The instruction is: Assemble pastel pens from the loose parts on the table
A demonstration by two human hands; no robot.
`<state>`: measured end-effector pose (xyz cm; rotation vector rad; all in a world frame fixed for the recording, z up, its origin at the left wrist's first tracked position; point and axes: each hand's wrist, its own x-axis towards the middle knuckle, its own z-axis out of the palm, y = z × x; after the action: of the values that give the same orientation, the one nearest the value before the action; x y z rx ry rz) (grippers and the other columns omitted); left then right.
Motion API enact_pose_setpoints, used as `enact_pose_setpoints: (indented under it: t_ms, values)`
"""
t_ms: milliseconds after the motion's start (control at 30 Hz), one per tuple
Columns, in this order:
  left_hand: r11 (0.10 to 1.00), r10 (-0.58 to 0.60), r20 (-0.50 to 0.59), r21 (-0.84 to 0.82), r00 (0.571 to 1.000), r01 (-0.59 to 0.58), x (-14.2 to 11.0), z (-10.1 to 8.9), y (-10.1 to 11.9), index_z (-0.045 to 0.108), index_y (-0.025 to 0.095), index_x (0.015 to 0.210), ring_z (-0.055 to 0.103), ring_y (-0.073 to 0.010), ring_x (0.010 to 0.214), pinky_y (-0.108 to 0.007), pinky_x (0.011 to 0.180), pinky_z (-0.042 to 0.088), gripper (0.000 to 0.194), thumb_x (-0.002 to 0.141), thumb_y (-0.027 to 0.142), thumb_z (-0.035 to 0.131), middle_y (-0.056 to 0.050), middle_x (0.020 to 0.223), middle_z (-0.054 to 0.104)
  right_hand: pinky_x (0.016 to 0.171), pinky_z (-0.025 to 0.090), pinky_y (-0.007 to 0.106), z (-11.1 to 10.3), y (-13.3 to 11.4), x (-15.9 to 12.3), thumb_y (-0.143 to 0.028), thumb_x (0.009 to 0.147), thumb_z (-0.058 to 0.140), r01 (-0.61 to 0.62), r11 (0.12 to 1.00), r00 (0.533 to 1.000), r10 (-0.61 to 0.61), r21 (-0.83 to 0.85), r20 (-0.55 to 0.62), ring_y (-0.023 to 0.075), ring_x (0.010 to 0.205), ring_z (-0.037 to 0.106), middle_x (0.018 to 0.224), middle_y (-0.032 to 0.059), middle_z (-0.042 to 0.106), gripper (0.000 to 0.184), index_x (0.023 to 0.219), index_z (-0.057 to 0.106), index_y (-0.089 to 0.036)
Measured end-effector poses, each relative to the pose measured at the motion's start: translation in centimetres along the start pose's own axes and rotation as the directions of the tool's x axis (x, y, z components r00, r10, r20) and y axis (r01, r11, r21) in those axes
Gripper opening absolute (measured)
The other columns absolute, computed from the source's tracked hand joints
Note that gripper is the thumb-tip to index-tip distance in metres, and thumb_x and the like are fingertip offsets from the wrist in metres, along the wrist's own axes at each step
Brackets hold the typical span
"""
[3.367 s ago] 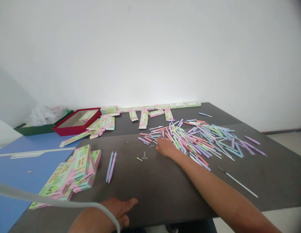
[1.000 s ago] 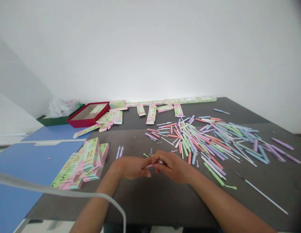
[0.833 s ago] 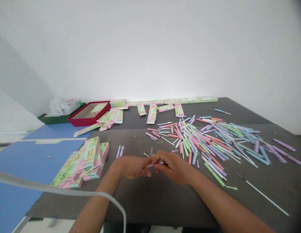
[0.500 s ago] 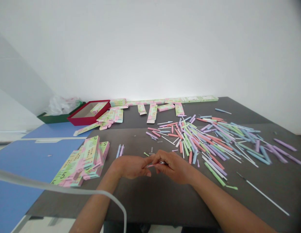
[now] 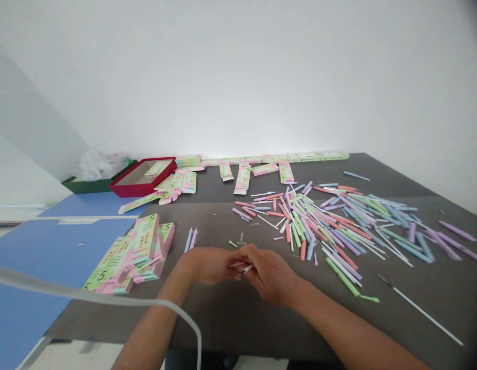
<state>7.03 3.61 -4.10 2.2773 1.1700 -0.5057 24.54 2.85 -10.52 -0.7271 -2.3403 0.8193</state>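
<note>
My left hand (image 5: pixel 212 264) and my right hand (image 5: pixel 269 270) meet over the dark table, fingers bent together. Between their fingertips shows a slim pink-and-white pen (image 5: pixel 246 269) with a dark bit near its end; most of it is hidden. Both hands are closed on it. Just left of my left hand, a blue pen (image 5: pixel 188 240) and a purple pen (image 5: pixel 194 239) lie side by side. Right of my right hand spreads a pile of pastel pen barrels, caps and white refills (image 5: pixel 326 218). A small green cap (image 5: pixel 232 243) and clear bits lie beyond my fingers.
Stacked pink-green cartons marked 5 (image 5: pixel 146 241) lie at left. Farther back are flattened cartons (image 5: pixel 178 182), a red box (image 5: pixel 122 191), a green box (image 5: pixel 84 187) with a plastic bag (image 5: pixel 101 165), and cartons along the wall. A white cable (image 5: pixel 107 300) crosses the lower left.
My right hand has turned and shifted slightly toward me and to the left. The pen's white end now points out between the fingertips. The view has moved a little.
</note>
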Motion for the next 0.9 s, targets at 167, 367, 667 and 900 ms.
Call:
enact_pose_setpoints:
  t_ms: [167,367,667,900]
  values:
    - [0.998,-0.055,0.011,0.020,0.998,0.055,-0.2,-0.3,0.4,0.056,0.022,0.111,0.066,-0.0238,0.082,-0.028,0.066,0.047,0.026,0.087,0.030,0.053,-0.006,0.093,0.072,0.068,0.039,0.028,0.8,0.5,0.1,-0.033,0.092,0.045,-0.107,0.994,0.994,0.106,-0.017,-0.033,0.0212,0.083,0.064,0.088,0.0074,0.068,0.020,0.099,0.055,-0.018]
    - [0.998,-0.057,-0.003,0.037,0.998,0.057,-0.5,-0.3,0.7,0.059,0.024,0.109,0.066,-0.0237,0.079,-0.028,0.063,0.046,0.026,0.088,0.036,0.051,-0.006,0.091,0.072,0.063,0.039,0.025,0.9,-0.1,0.1,-0.034,0.092,0.046,-0.103,0.994,0.992,0.105,0.035,-0.066,0.0167,0.071,0.061,0.081,0.0049,0.066,0.020,0.091,0.059,-0.019]
    - [0.999,-0.026,-0.001,0.037,1.000,0.026,-0.8,-0.4,0.8,0.058,0.021,0.111,0.066,-0.0219,0.073,-0.026,0.058,0.045,0.028,0.091,0.035,0.045,-0.007,0.088,0.072,0.064,0.040,0.025,0.3,0.0,0.0,-0.040,0.088,0.052,-0.062,0.992,0.996,0.068,0.107,-0.059,0.0167,0.073,0.063,0.083,0.0030,0.068,0.022,0.097,0.059,-0.021]
    - [0.999,-0.018,0.018,0.050,1.000,0.017,-1.1,-0.5,1.0,0.057,0.020,0.116,0.065,-0.0236,0.071,-0.028,0.057,0.044,0.030,0.089,0.031,0.048,-0.007,0.086,0.072,0.062,0.040,0.024,-0.9,-0.1,-0.4,-0.025,0.082,0.058,-0.002,0.988,1.000,0.004,0.157,-0.013,0.0160,0.075,0.063,0.097,0.0041,0.068,0.029,0.108,0.047,-0.022]
